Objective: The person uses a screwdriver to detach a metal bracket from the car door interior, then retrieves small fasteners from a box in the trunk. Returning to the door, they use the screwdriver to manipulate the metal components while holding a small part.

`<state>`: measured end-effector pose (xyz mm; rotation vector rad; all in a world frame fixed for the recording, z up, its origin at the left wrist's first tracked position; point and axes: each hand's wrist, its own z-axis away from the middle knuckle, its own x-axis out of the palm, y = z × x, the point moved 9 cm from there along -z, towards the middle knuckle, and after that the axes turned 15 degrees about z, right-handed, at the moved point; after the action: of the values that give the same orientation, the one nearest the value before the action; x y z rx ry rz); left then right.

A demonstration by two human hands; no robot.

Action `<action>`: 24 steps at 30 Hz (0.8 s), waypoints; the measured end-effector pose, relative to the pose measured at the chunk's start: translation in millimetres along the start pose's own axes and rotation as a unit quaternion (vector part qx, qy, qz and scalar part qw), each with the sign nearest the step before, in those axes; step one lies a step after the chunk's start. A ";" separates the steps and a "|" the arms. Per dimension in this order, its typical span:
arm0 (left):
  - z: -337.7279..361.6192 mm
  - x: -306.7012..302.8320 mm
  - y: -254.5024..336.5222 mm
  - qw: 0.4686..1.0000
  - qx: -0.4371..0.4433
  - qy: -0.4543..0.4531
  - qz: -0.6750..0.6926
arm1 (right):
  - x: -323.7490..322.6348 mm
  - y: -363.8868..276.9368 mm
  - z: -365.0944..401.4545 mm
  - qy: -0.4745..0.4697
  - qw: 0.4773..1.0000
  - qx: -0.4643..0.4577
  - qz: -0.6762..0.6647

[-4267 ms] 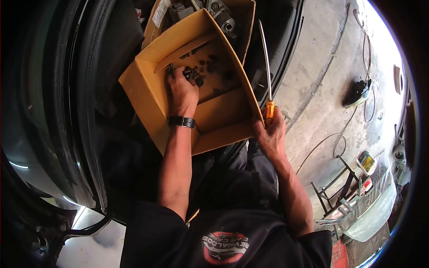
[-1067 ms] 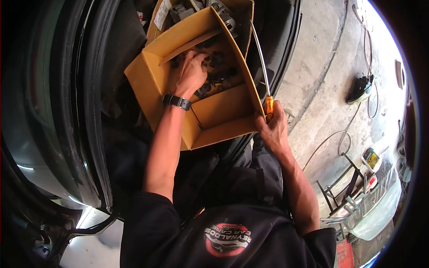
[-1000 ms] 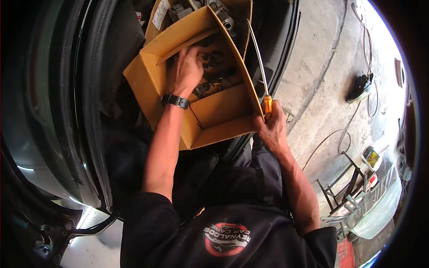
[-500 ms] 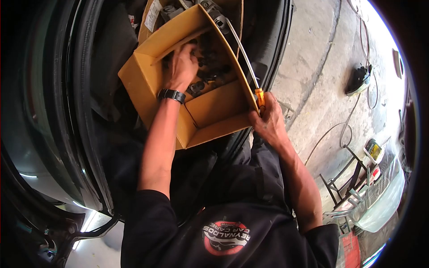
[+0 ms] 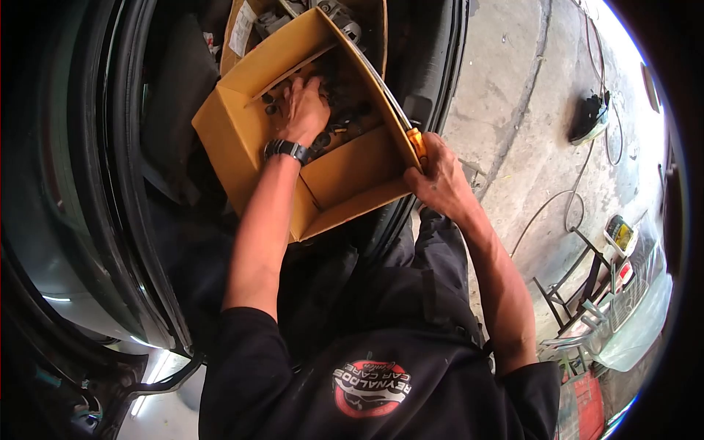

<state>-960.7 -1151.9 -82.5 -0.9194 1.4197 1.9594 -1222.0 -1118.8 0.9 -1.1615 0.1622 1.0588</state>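
My left hand (image 5: 304, 110), with a black-strapped watch on its wrist, reaches down inside a cardboard box (image 5: 348, 172). Its fingers are spread among small dark parts (image 5: 352, 117) on the box floor, which look like clips or plugs; their exact kind is hard to make out. At the box's right edge, my right hand (image 5: 440, 176) is closed around the orange handle of a screwdriver (image 5: 416, 143), thumb against the cardboard. The screwdriver's long metal shaft runs up along the outside of the box wall.
Behind the box stands another carton (image 5: 238, 33) with grey metal parts (image 5: 337, 22). A car door frame (image 5: 125, 161) curves along the left. On the concrete floor (image 5: 506, 110) at right lie a cable, a dark shoe-like object (image 5: 589, 121) and a black metal stand (image 5: 579, 279).
My left hand's fingers have gone from curled to spread over the small parts. The screwdriver's shaft has swung in against the box wall, and my right hand has shifted slightly up and left.
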 end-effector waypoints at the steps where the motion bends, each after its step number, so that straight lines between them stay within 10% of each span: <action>1: 2.4 1.7 1.1 1.000 0.016 0.007 -0.021 | 0.8 0.4 0.8 0.005 1.000 -0.004 0.004; 6: 3.7 -39.3 36.4 0.978 0.170 0.122 0.011 | -0.3 -2.8 8.2 0.005 1.000 -0.008 0.012; 12: -39.3 -67.3 -28.7 0.976 -0.018 0.131 0.172 | 2.4 -1.8 15.7 0.000 0.999 -0.036 0.000; 18: -61.3 -58.2 -54.3 0.937 -0.141 -0.047 0.317 | 1.9 -0.2 13.4 -0.007 0.999 -0.035 0.001; 24: -40.7 -68.8 -51.6 0.980 -0.133 -0.145 -0.033 | 5.5 -0.7 14.0 0.022 0.999 -0.042 -0.014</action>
<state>-870.5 -1178.1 -67.0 -0.7423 0.9704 2.1633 -1224.0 -1104.2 4.3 -1.2601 0.1366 1.0248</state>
